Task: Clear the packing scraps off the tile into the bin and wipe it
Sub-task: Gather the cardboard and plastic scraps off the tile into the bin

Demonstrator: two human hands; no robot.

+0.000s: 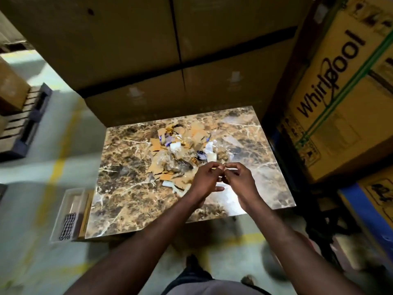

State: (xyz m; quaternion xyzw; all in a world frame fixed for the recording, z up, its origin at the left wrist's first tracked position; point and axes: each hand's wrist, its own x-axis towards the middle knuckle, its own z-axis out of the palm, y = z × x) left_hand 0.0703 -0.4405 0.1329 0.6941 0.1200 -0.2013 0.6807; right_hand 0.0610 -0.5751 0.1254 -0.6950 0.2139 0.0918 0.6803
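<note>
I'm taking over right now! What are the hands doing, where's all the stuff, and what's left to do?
Left hand and right hand: fingers curled, fingertips meeting above the tile's near edge; whether they pinch anything is unclear.
Scraps: cardboard bits and clear plastic piled mid-tile.
Clear bin: at the tile's left edge, a checkered cloth inside it.
Done: nothing visibly cleared.
Left: move the scraps into the bin, then wipe the tile.

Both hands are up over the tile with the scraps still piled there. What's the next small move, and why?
Probably lower both hands to the near edge of the scrap pile and gather a handful: the pile still covers the middle of the tile, and the clear bin waits at its left edge.
</note>
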